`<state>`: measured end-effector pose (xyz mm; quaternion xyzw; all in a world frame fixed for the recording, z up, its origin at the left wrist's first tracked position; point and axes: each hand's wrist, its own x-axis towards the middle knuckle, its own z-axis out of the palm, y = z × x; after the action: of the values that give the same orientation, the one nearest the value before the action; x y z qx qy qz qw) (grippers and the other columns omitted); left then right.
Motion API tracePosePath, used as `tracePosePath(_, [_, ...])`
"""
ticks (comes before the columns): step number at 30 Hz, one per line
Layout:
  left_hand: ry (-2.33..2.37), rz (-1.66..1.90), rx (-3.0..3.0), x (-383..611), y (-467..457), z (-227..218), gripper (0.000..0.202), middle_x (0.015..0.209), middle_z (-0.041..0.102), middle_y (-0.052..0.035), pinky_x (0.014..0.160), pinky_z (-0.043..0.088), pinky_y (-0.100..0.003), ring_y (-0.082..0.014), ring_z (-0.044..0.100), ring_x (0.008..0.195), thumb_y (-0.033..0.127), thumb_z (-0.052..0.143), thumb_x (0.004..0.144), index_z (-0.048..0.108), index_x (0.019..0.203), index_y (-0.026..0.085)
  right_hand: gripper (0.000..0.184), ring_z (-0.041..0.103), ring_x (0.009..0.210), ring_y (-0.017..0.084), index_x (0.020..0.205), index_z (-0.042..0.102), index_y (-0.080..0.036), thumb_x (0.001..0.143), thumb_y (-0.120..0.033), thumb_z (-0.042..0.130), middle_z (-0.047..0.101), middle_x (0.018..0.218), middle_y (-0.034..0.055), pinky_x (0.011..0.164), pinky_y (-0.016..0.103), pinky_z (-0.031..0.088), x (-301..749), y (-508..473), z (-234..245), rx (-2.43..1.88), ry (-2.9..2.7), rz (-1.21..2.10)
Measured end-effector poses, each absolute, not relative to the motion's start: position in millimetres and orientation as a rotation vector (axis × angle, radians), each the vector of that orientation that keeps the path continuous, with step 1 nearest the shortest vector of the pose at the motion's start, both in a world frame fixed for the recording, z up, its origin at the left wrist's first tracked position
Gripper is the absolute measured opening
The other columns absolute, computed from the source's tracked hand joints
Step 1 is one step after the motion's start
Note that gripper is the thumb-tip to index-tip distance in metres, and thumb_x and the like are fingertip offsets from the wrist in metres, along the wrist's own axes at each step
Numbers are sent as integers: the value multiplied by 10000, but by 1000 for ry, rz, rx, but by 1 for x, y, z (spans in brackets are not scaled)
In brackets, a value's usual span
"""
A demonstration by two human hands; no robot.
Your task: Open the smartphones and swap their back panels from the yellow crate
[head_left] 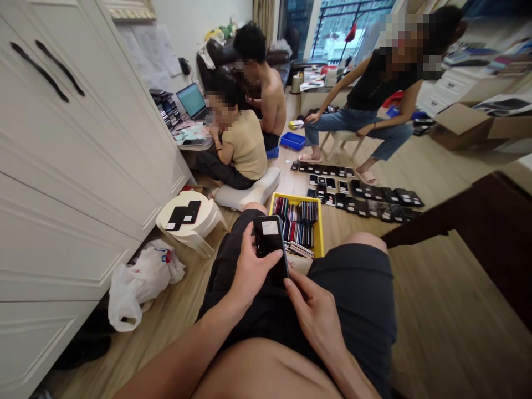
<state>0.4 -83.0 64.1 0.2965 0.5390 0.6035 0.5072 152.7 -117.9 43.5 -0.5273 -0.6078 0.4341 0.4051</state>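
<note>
Head view, and the left hand [253,271] is clamped round a black smartphone [272,246] with a white label [270,227], held over the black shorts [357,293]! The right hand [316,316] comes in at the phone's lower corner, its grip impossible to call. Just beyond sits a yellow crate [319,233] packed with upright phones, with rows of phones [366,197] across the wooden floor [436,310].

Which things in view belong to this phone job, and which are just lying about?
Job: black phone held in left hand; right hand at its edge; yellow crate of phones; rows of phones on the floor.

Lying about: white plastic bag; cardboard box.
</note>
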Motion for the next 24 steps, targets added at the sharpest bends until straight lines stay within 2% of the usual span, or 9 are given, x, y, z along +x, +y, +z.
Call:
tracePosePath(3, [1174,1424,581,-2,-82,68,887,1232,663,-43,1034,488,-394,-245,642,1144,202,905,677,477,1446,320,317,738,1084,288,1218,762,-230,961,-367,639,773,1180,91,972,387,594,153,-118,55,-1197,-1749,985])
tracePosePath(7, [908,1259,300,-12,-78,69,431,1096,713,-76,994,536,-502,-306,684,1108,269,839,727,664,1114,199,282,693,1197,255,1224,749,-254,964,-308,654,748,1247,71,1053,376,553,156,-111,67,-1044,-1910,936])
tracePosePath(9, [842,1237,224,-17,-77,67,319,1107,739,-103,1034,513,-522,-345,666,1178,274,820,729,685,998,171,271,694,1190,245,1213,745,-252,954,-279,669,744,1254,69,1066,382,545,158,-108,70,-1032,-1968,880])
tracePosePath(16, [802,1233,179,-18,-77,62,322,1226,737,-139,1107,458,-563,-378,597,1305,287,789,759,703,1044,162,256,728,1107,229,1203,719,-238,956,-236,652,752,1234,71,1007,373,578,157,-100,84,-966,-2178,715])
tracePosePath(24, [782,1219,248,-18,-77,63,316,1100,764,-141,1101,473,-583,-381,585,1314,298,784,782,721,1038,124,296,745,1069,240,1225,715,-226,944,-199,627,760,1225,92,929,343,597,157,-96,96,-938,-2337,558])
